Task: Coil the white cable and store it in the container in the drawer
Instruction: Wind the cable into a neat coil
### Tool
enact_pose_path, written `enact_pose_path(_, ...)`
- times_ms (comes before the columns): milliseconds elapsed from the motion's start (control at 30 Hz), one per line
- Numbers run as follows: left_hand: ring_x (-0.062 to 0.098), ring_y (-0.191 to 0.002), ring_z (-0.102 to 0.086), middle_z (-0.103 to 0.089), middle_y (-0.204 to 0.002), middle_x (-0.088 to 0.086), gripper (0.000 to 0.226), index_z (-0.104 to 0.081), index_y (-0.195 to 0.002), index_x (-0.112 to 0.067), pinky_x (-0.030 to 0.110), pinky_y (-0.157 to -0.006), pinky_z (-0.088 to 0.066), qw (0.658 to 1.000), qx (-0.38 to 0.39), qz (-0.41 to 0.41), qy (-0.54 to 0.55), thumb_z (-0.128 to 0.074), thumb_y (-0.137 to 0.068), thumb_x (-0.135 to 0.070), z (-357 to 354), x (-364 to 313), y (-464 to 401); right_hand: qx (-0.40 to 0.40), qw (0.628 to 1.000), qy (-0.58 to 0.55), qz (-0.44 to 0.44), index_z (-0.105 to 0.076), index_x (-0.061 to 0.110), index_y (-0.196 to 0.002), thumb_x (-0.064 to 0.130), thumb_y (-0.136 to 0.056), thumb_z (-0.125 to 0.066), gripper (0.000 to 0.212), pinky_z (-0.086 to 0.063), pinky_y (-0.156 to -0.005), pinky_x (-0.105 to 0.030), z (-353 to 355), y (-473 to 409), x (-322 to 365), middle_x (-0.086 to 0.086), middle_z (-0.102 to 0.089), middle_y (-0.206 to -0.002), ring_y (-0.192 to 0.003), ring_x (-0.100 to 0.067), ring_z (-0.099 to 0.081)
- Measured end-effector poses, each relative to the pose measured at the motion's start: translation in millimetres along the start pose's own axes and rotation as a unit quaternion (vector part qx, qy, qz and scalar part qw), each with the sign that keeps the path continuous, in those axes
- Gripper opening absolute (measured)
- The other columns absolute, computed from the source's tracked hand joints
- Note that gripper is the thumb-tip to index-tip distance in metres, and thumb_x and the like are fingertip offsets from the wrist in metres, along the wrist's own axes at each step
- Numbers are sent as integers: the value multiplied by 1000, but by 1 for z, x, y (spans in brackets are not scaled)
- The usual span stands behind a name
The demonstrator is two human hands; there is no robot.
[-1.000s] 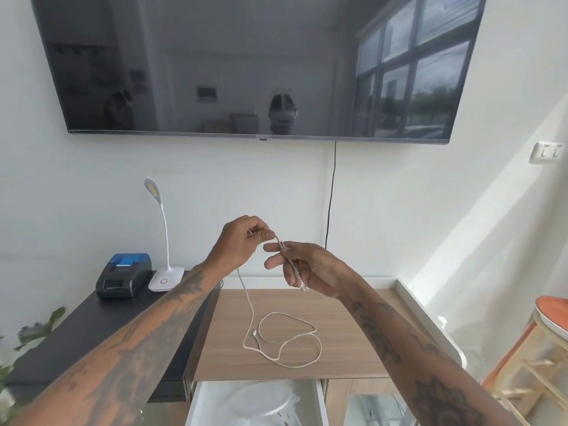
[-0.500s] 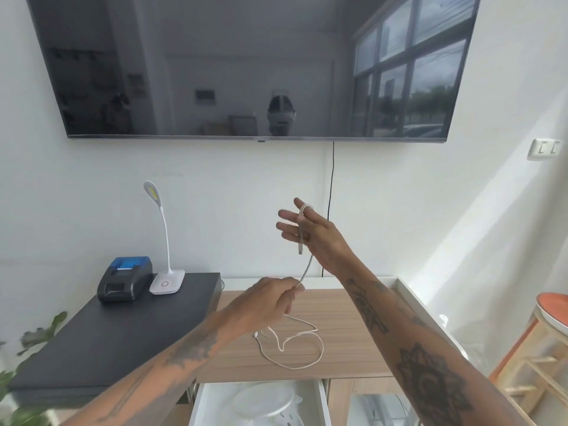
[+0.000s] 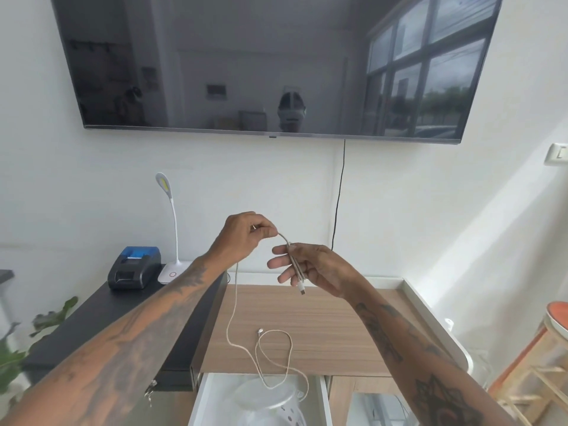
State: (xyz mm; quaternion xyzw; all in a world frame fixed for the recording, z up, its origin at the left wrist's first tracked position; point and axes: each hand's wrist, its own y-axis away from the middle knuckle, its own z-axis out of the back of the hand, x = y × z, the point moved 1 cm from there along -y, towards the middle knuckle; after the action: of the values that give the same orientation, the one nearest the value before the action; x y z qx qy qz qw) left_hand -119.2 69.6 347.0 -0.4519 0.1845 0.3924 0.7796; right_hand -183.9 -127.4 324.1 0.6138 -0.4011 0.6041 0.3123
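We judge coiling under way: right hand [image 3: 319, 269] grasps gathered loops of white cable [image 3: 235, 305], left hand [image 3: 246, 238] pinches the strand, whose slack trailing toward the open drawer [image 3: 322, 398] must next be wound in.

A dark television [image 3: 270, 66] hangs on the white wall [image 3: 92, 186], reflecting windows. Below, a black cabinet [image 3: 92, 327] holds a small printer [image 3: 133, 267] and white lamp [image 3: 172, 229] beside a wooden counter [image 3: 322, 321]; sunlight falls at right

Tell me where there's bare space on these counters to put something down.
The wooden counter is bare at the back and right, up to the white rim. Its front middle holds loose cable. The black top is bare in front of the printer and lamp.
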Motion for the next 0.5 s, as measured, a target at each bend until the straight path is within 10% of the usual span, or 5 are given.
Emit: enact_pose_path(500,15,-53,-67,-74,-71,0,21,-73,-83,-34,37,-60,-60,988,74,101,94,-61,-97,-23,-61,-4,54,4,983,-144,111,-49,-5,-133,-1,-95,-50,38,-58,-77,-32,-7,-12,24,-18,-68,-122,-91,-26,-73)
